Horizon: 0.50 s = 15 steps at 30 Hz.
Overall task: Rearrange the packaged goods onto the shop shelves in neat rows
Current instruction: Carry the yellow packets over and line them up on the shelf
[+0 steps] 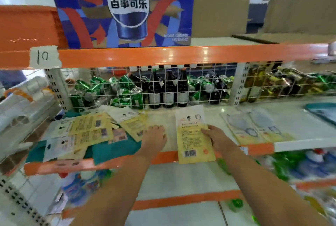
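Packet (194,135): right hand (216,137) pinches its edge, laying it on shelf (300,145).
Left hand (154,134): flat, fingers relaxed.
Next: square it beside laid packets (254,127).

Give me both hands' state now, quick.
Left hand: open, fingers resting on a flat yellow plastic packet.
Right hand: grip on the yellow-and-white barcoded packet.

Upright dark bottles (168,89): three. Cola carton (125,9): one. Aligned packets (254,127) at right: two. Hands: two.
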### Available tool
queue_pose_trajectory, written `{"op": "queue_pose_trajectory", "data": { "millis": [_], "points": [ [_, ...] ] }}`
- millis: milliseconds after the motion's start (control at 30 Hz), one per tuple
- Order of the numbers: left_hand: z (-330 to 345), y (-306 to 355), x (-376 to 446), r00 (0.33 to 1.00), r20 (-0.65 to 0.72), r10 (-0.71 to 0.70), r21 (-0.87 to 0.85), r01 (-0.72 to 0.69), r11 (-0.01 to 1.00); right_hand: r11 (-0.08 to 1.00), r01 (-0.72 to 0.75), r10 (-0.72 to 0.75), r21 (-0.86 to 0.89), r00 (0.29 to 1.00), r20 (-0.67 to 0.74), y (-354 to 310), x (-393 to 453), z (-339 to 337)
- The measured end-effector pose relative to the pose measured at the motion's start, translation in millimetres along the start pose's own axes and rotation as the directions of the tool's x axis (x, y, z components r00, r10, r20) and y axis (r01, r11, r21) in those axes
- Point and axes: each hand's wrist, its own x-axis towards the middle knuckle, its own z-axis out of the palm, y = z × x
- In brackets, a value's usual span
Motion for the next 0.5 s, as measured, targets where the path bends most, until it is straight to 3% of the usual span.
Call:
{"op": "queue_pose_trajectory", "data": {
  "millis": [367, 500],
  "points": [
    [32.9, 131.3, 7.0, 0.989, -0.063, 0.136, -0.156, -0.144, 0.977, 0.992, 0.018, 0.003, 0.124, 0.986, -0.167, 23.4, -30.2, -117.1],
    [46.8, 154.1, 4.2, 0.995, -0.005, 0.103, -0.269, -0.1, 0.958, 0.977, 0.02, 0.03, 0.214, 0.973, -0.23, 42.7, -41.3, -135.5]
  ]
}}
